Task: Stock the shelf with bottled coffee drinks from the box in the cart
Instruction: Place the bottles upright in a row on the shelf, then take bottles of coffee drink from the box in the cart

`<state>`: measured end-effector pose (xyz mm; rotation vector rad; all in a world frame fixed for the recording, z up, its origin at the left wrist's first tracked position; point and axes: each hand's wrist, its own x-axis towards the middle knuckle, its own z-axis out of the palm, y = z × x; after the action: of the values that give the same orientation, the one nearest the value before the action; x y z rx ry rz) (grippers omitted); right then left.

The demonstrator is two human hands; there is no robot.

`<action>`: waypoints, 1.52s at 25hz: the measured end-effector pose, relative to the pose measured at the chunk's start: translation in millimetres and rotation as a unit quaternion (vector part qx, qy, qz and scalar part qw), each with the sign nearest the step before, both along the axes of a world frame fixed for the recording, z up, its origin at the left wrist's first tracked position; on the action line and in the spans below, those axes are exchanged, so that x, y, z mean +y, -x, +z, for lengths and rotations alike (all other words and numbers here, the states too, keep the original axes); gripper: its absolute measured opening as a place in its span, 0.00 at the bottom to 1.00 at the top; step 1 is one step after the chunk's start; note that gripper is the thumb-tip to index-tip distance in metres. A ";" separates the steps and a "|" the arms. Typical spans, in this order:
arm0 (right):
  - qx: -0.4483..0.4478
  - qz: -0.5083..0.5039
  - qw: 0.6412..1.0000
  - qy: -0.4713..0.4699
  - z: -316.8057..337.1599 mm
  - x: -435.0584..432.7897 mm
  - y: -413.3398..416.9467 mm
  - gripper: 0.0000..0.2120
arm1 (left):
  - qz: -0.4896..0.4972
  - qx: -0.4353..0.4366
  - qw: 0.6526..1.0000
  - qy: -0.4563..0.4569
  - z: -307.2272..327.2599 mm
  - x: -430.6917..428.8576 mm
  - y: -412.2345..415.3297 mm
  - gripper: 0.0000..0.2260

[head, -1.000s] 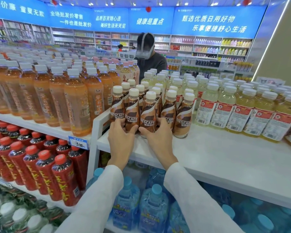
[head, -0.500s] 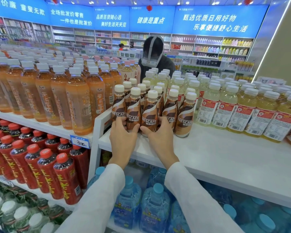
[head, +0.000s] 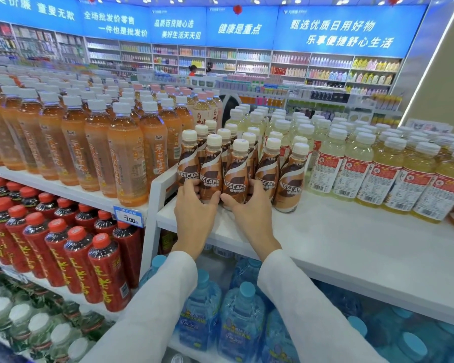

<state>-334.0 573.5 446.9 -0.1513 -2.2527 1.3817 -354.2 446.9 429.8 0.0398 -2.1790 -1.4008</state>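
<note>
Far-left upper shelf: tall clear plastic bottles of orange tea point(head: 126, 163) with white ribbed caps, packed in deep rows, smooth and glossy.
Far-left lower shelf: dark round bottles with red caps and red labels point(head: 74, 258) in slanting rows; under them, clear bottles with white caps.
Price tag: a small blue-and-white card point(head: 129, 218) on the shelf edge, reading 3.00.
Left hand point(head: 194, 213): fingers curled round the base of a front-row bottle, thumb pressed on its front; a white sleeve covers the arm.
Task's thing: brown-and-cream plastic coffee bottles point(head: 236, 176) with cream caps, waisted in shape and glossy-wrapped, standing upright in a tight block at the left end of the white shelf, several rows deep.
Right hand point(head: 252, 208): wrapped round the base of the neighbouring front bottle, thumb nearly touching the left thumb; the sleeve is white too.
Surface: a flat matte white shelf board point(head: 325, 239) with a raised white frame at its left end; its front part is bare.
Below: big translucent blue water jugs with blue caps point(head: 241, 323).
Right: pale yellow clear bottles with white caps and red-and-white labels point(head: 378, 174), just beside the coffee bottles.
Room: a bright shop; blue wall banners with white characters point(head: 338, 32) hang above long stocked shelves at the back.
</note>
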 end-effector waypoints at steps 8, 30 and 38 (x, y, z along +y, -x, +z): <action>0.010 0.075 0.996 -0.036 -12.8 4.3 -82.5 0.25 | 0.009 0.005 1.000 0.017 -23.6 -26.8 -77.4 0.19; -0.397 0.353 0.847 0.024 -280.8 -137.5 -280.6 0.02 | 0.408 -0.241 0.838 -0.272 -246.9 -157.2 -485.2 0.08; -0.437 0.365 0.820 -0.051 -298.2 -230.8 -301.1 0.03 | 0.433 -0.304 0.783 -0.329 -288.7 -237.5 -510.1 0.07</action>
<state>-33.0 342.8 148.7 0.1932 -3.3915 1.7896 155.9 209.4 141.1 1.7142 -1.5159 -1.5513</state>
